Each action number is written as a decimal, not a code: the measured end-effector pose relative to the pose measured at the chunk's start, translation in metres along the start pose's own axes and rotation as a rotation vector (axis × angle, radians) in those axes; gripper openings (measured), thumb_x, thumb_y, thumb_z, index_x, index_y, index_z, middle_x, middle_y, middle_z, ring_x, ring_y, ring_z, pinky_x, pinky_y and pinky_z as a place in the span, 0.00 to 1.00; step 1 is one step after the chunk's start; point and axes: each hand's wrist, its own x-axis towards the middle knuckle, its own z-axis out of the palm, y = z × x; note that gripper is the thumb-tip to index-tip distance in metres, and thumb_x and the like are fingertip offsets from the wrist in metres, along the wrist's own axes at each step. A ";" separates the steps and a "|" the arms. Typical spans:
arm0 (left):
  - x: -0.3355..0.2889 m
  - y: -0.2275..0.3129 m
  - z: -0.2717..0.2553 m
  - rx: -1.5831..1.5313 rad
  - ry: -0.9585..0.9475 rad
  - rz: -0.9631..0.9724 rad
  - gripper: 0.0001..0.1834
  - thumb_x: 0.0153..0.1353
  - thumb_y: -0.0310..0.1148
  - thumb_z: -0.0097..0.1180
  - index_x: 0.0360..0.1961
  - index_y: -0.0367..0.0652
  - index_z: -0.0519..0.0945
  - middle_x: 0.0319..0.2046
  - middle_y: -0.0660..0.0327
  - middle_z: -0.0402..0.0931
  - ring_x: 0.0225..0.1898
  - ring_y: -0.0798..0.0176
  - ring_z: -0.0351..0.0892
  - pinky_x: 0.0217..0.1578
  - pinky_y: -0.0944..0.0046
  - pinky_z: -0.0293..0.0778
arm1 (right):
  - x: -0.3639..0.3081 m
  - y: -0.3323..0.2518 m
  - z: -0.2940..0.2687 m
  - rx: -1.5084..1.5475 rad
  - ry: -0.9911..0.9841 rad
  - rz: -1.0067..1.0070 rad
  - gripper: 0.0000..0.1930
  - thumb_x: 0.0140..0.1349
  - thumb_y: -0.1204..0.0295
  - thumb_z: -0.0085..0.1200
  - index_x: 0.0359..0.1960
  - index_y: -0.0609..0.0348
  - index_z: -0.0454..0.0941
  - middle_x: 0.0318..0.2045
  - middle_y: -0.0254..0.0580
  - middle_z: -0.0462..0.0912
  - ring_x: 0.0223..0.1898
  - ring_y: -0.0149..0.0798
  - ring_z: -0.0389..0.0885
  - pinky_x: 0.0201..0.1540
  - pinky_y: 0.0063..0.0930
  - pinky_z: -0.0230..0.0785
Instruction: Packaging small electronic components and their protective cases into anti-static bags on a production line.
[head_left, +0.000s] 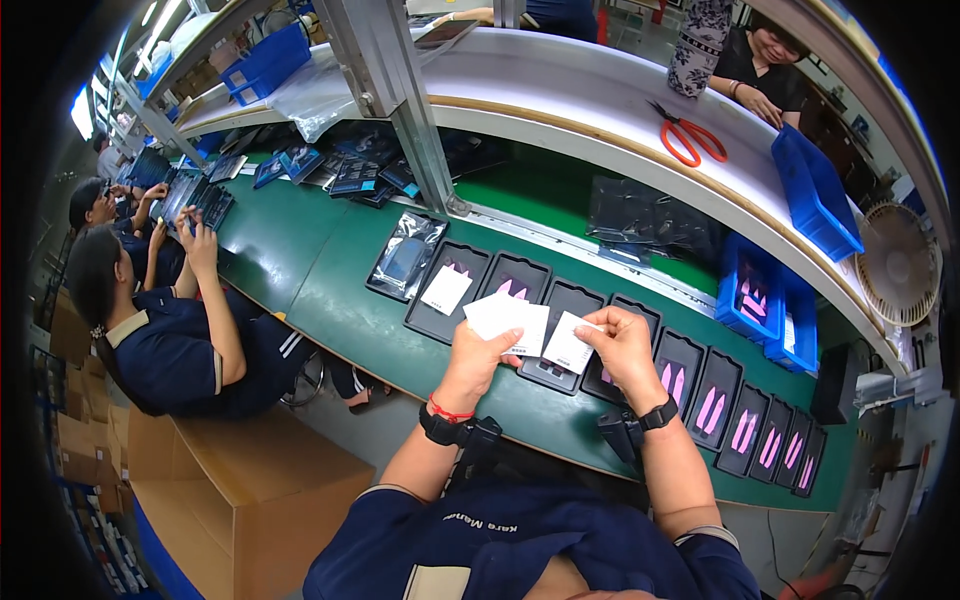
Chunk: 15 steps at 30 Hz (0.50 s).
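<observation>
My left hand (476, 362) is closed around a small fanned stack of white cards (497, 316), thumb on top. In my right hand (626, 352), a single white card (568, 344) is pinched between thumb and fingers, just right of the stack. Both hands are above a row of black trays (672, 345) on the green table. Pink pointed pieces (711, 410) lie in several trays to the right. Another white card (447, 287) rests in a tray at the left of the row, beside a clear plastic bag with dark contents (407, 254). My hands partly hide the middle trays.
Above the table's far side runs a white shelf (560, 80) on a metal post (392, 110), holding red-handled scissors (687, 138). Blue bins (748, 290) and a fan (897, 265) are at right. Co-workers (170, 330) sit at left, near a cardboard box (250, 480).
</observation>
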 end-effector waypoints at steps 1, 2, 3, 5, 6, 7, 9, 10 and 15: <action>0.001 0.001 -0.001 0.010 0.008 -0.007 0.20 0.54 0.20 0.58 0.50 0.35 0.72 0.39 0.57 0.78 0.35 0.65 0.80 0.20 0.72 0.77 | 0.001 0.001 0.001 -0.100 0.044 -0.034 0.07 0.51 0.77 0.62 0.32 0.68 0.80 0.25 0.44 0.83 0.26 0.29 0.81 0.29 0.20 0.72; 0.002 0.002 -0.001 0.020 0.016 -0.014 0.20 0.54 0.20 0.58 0.49 0.35 0.72 0.39 0.57 0.78 0.34 0.66 0.80 0.19 0.72 0.76 | -0.001 0.002 0.001 -0.096 0.048 -0.036 0.07 0.51 0.77 0.62 0.32 0.68 0.80 0.25 0.44 0.83 0.26 0.29 0.81 0.29 0.20 0.72; 0.002 0.001 0.001 0.024 0.012 -0.014 0.20 0.54 0.20 0.58 0.49 0.35 0.72 0.39 0.57 0.78 0.34 0.66 0.80 0.19 0.72 0.76 | -0.005 0.001 0.002 -0.363 0.050 -0.085 0.09 0.51 0.75 0.63 0.32 0.68 0.80 0.25 0.45 0.83 0.26 0.30 0.81 0.29 0.22 0.72; 0.001 -0.002 0.008 0.004 -0.003 0.023 0.20 0.54 0.20 0.58 0.49 0.35 0.72 0.38 0.58 0.78 0.33 0.66 0.80 0.19 0.72 0.75 | -0.007 0.007 0.002 -0.725 0.110 -0.361 0.16 0.51 0.68 0.64 0.36 0.68 0.79 0.28 0.46 0.83 0.27 0.35 0.81 0.31 0.25 0.72; 0.002 -0.002 0.013 0.009 -0.009 0.022 0.20 0.54 0.20 0.58 0.49 0.35 0.72 0.38 0.58 0.78 0.33 0.66 0.80 0.19 0.72 0.75 | -0.008 0.008 0.002 -0.722 0.118 -0.361 0.16 0.51 0.68 0.64 0.36 0.68 0.79 0.28 0.46 0.83 0.27 0.35 0.81 0.31 0.25 0.72; 0.000 -0.002 0.019 0.010 -0.021 0.010 0.19 0.54 0.20 0.59 0.49 0.36 0.72 0.37 0.58 0.78 0.32 0.67 0.80 0.19 0.72 0.75 | -0.012 0.007 0.002 -0.493 0.155 -0.284 0.15 0.52 0.70 0.62 0.38 0.68 0.78 0.29 0.46 0.83 0.27 0.33 0.81 0.33 0.24 0.72; 0.001 -0.008 0.027 0.046 -0.082 -0.031 0.22 0.53 0.21 0.60 0.50 0.37 0.71 0.38 0.59 0.78 0.35 0.66 0.80 0.20 0.72 0.76 | -0.017 0.006 0.001 0.020 0.074 -0.166 0.13 0.56 0.76 0.57 0.43 0.68 0.76 0.31 0.42 0.83 0.30 0.27 0.80 0.35 0.19 0.71; 0.001 -0.011 0.034 0.049 -0.091 -0.036 0.22 0.53 0.21 0.60 0.50 0.37 0.71 0.38 0.59 0.78 0.35 0.66 0.80 0.20 0.72 0.76 | -0.019 0.004 -0.002 0.021 0.085 -0.164 0.13 0.56 0.76 0.57 0.43 0.68 0.76 0.31 0.42 0.83 0.30 0.27 0.80 0.35 0.19 0.71; 0.005 -0.021 0.049 -0.093 -0.201 -0.141 0.16 0.61 0.27 0.53 0.51 0.38 0.70 0.40 0.56 0.78 0.38 0.61 0.80 0.27 0.66 0.80 | -0.030 0.014 -0.038 0.150 0.179 -0.077 0.08 0.55 0.83 0.55 0.38 0.70 0.76 0.30 0.44 0.83 0.32 0.28 0.81 0.34 0.18 0.72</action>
